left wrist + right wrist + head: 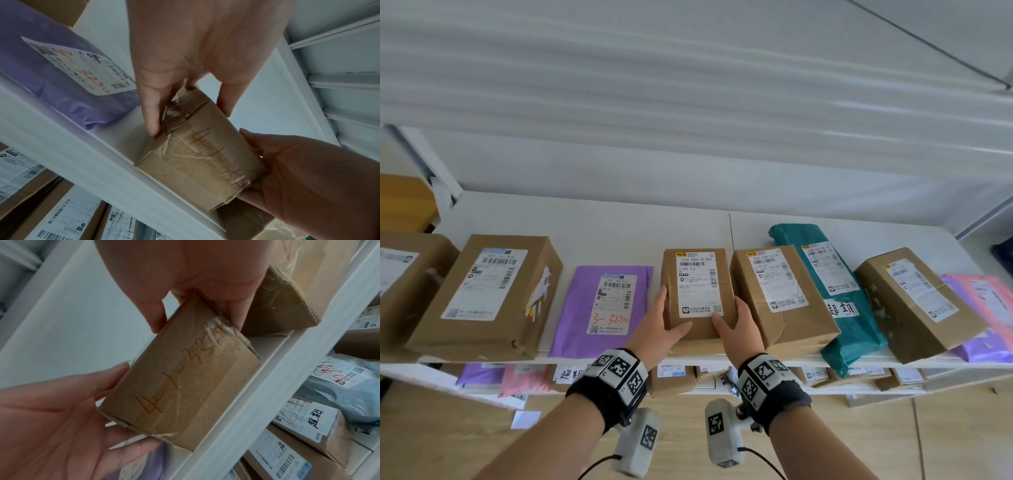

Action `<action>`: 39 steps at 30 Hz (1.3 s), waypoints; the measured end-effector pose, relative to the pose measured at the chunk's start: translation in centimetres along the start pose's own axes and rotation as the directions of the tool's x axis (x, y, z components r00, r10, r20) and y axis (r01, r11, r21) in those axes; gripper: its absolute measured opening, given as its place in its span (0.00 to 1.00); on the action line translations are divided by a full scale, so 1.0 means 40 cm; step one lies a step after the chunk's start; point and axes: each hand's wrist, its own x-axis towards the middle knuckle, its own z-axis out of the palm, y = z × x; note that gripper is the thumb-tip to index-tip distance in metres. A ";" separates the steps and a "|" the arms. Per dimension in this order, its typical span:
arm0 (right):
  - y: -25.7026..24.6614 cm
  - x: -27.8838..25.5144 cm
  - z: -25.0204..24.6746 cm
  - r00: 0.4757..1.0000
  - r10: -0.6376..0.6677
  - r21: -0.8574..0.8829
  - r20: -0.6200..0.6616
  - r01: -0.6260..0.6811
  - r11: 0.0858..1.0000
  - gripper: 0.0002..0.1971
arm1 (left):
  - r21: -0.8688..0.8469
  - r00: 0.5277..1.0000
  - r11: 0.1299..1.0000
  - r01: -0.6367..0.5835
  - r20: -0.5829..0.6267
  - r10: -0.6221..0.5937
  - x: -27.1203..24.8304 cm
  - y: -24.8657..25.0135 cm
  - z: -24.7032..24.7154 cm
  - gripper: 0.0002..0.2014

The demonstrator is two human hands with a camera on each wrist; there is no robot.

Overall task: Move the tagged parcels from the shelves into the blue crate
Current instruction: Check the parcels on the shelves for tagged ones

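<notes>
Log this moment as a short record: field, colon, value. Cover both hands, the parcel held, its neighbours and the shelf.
left hand: grips the small box's left side
right hand: grips its right side
small box: brown cardboard, white label up, red handwriting on front face
left neighbour: purple mailer, lying flat
right neighbour: brown box, close beside
shelf: white, top tier

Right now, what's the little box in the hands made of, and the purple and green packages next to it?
The small box, held by the left hand and right hand, looks like brown cardboard, matte, sealed with shiny clear tape; its frayed edges show. The purple package and the green package seem to be thin plastic mailer bags: soft, wrinkled, slightly glossy.
</notes>
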 end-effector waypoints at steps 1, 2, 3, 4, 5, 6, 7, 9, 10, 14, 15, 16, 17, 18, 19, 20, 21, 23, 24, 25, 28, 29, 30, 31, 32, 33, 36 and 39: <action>-0.004 -0.003 -0.003 1.000 -0.012 0.005 -0.007 0.012 1.000 0.34 | -0.006 1.000 1.000 -0.011 -0.007 0.011 -0.006 0.008 -0.004 0.43; -0.008 -0.006 -0.006 1.000 -0.024 0.016 -0.016 0.025 1.000 0.33 | -0.017 0.999 0.999 -0.027 -0.017 0.027 -0.013 0.015 -0.009 0.43; -0.015 -0.012 -0.010 0.999 -0.040 0.030 -0.022 0.041 0.999 0.33 | -0.031 0.999 0.999 -0.042 -0.025 0.041 -0.019 0.022 -0.013 0.43; -0.021 -0.017 -0.014 0.998 -0.056 0.047 -0.026 0.057 0.997 0.33 | -0.049 0.998 0.997 -0.058 -0.034 0.057 -0.025 0.028 -0.018 0.43; -0.028 -0.024 -0.018 0.997 -0.073 0.064 -0.026 0.074 0.995 0.33 | -0.069 0.996 0.995 -0.075 -0.043 0.072 -0.032 0.035 -0.024 0.43; -0.034 -0.030 -0.021 0.996 -0.087 0.081 -0.026 0.089 0.993 0.33 | -0.087 0.995 0.992 -0.090 -0.053 0.085 -0.038 0.040 -0.030 0.43; -0.040 -0.037 -0.024 0.995 -0.101 0.094 -0.026 0.103 0.990 0.33 | -0.105 0.994 0.990 -0.098 -0.061 0.092 -0.044 0.044 -0.036 0.43; -0.049 -0.051 -0.027 0.992 -0.125 0.117 -0.029 0.127 0.985 0.33 | -0.138 0.991 0.984 -0.116 -0.077 0.106 -0.058 0.052 -0.051 0.42; -0.053 -0.056 -0.027 0.990 -0.135 0.130 -0.034 0.139 0.982 0.33 | -0.143 0.990 0.982 -0.127 -0.084 0.116 -0.065 0.056 -0.057 0.42; -0.074 -0.079 -0.027 0.985 -0.168 0.172 -0.051 0.174 0.970 0.32 | -0.166 0.985 0.974 -0.153 -0.101 0.138 -0.092 0.070 -0.083 0.42; -0.082 -0.086 -0.028 0.983 -0.174 0.180 -0.053 0.181 0.967 0.32 | -0.176 0.985 0.972 -0.158 -0.099 0.142 -0.099 0.073 -0.090 0.42; -0.089 -0.092 -0.028 0.982 -0.180 0.188 -0.057 0.188 0.964 0.33 | -0.178 0.984 0.970 -0.164 -0.097 0.148 -0.105 0.076 -0.098 0.42; -0.098 -0.100 -0.029 0.980 -0.190 0.192 -0.060 0.198 0.961 0.33 | -0.173 0.983 0.970 -0.172 -0.094 0.157 -0.114 0.082 -0.107 0.42; -0.108 -0.107 -0.030 0.978 -0.201 0.195 -0.060 0.209 0.958 0.33 | -0.166 0.981 0.969 -0.182 -0.096 0.168 -0.124 0.087 -0.116 0.42; -0.118 -0.117 -0.033 0.976 -0.211 0.196 -0.055 0.218 0.956 0.33 | -0.159 0.979 0.968 -0.194 -0.101 0.180 -0.135 0.095 -0.125 0.42; -0.128 -0.125 -0.036 0.973 -0.224 0.197 -0.050 0.229 0.953 0.33 | -0.158 0.976 0.966 -0.203 -0.110 0.187 -0.147 0.103 -0.133 0.41; -0.137 -0.133 -0.038 0.970 -0.238 0.197 -0.047 0.243 0.950 0.33 | -0.159 0.974 0.965 -0.211 -0.120 0.193 -0.160 0.112 -0.141 0.41; -0.153 -0.151 -0.043 0.963 -0.266 0.208 -0.050 0.270 0.940 0.33 | -0.149 0.968 0.961 -0.231 -0.138 0.211 -0.182 0.123 -0.155 0.41; -0.158 -0.160 -0.043 0.960 -0.275 0.217 -0.055 0.281 0.935 0.33 | -0.139 0.964 0.961 -0.241 -0.146 0.221 -0.191 0.124 -0.161 0.41; -0.163 -0.170 -0.045 0.957 -0.284 0.223 -0.059 0.290 0.931 0.34 | -0.127 0.960 0.959 -0.254 -0.153 0.234 -0.201 0.125 -0.167 0.41; -0.172 -0.196 -0.047 0.948 -0.313 0.212 -0.061 0.319 0.924 0.34 | -0.097 0.955 0.960 -0.262 -0.171 0.243 -0.228 0.123 -0.180 0.41; -0.175 -0.204 -0.049 0.944 -0.323 0.204 -0.059 0.329 0.922 0.33 | -0.087 0.952 0.959 -0.269 -0.177 0.251 -0.238 0.123 -0.184 0.41; -0.176 -0.212 -0.049 0.942 -0.331 0.194 -0.057 0.336 0.922 0.33 | -0.084 0.950 0.958 -0.273 -0.180 0.255 -0.245 0.121 -0.186 0.41; -0.176 -0.220 -0.049 0.940 -0.336 0.182 -0.055 0.341 0.923 0.34 | -0.084 0.948 0.957 -0.278 -0.182 0.259 -0.253 0.118 -0.189 0.41; -0.176 -0.227 -0.048 0.938 -0.342 0.172 -0.052 0.345 0.922 0.34 | -0.085 0.947 0.956 -0.282 -0.186 0.263 -0.259 0.113 -0.191 0.41; -0.175 -0.234 -0.046 0.938 -0.345 0.166 -0.046 0.348 0.923 0.34 | -0.089 0.947 0.955 -0.283 -0.184 0.264 -0.267 0.110 -0.192 0.41; -0.171 -0.255 -0.041 0.939 -0.344 0.168 -0.027 0.343 0.924 0.34 | -0.092 0.949 0.956 -0.277 -0.181 0.257 -0.287 0.097 -0.196 0.41; -0.170 -0.266 -0.037 0.942 -0.334 0.178 -0.018 0.332 0.926 0.34 | -0.080 0.948 0.959 -0.270 -0.196 0.251 -0.304 0.090 -0.201 0.42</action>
